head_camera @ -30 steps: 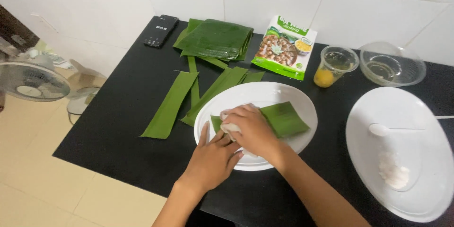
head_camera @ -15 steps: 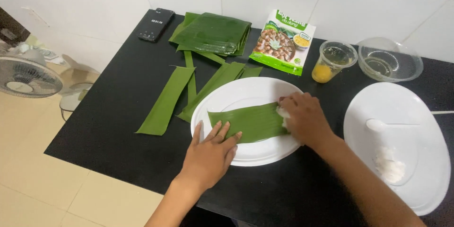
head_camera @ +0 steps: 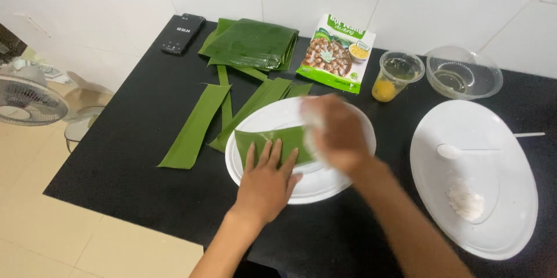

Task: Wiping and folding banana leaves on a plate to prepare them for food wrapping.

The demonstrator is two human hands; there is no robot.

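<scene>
View from above onto a black counter (head_camera: 133, 156). A rectangular piece of banana leaf (head_camera: 272, 142) lies on a white oval plate (head_camera: 325, 182). The left hand (head_camera: 267, 182) presses flat on the leaf's near edge, fingers spread, its grip open and holding nothing. The right hand (head_camera: 339, 133), motion-blurred, lies over the leaf's right end with something white at its fingertips; whether its grip is closed cannot be told. Beyond the plate lie leaf strips (head_camera: 194, 124) and a folded leaf stack (head_camera: 252, 43), with a food packet (head_camera: 336, 52), a plastic cup (head_camera: 394, 75) and a clear bowl (head_camera: 464, 72) to the right. A second white plate (head_camera: 505, 220) carries a spoon (head_camera: 464, 150).
</scene>
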